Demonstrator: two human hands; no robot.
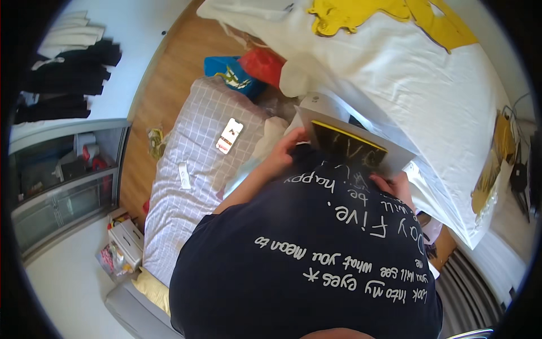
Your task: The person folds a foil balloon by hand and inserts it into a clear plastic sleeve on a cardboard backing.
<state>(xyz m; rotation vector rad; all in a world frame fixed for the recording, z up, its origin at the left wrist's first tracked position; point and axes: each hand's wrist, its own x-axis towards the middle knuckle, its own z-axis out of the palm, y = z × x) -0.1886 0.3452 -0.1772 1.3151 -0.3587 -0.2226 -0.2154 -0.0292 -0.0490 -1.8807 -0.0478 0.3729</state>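
Note:
In front of my dark T-shirt a white box [401,154] is tilted toward me. A flat black piece with a yellow edge [350,144] shows at its near side; I cannot make out its kind. My left hand [289,148] is closed at the box's left end, fingers bent against it. At the right end, my right hand [393,185] is curled in by the lower edge, its fingertips partly hidden. The box's inside is mostly out of sight.
A bed with a checked cover [192,130] lies to the left, carrying a lit phone [230,136] and a small white card [184,175]. Blue [234,75] and red bags [263,66] stand beyond it. White sheeting [418,73] with a yellow cloth [361,14] spreads at the far right.

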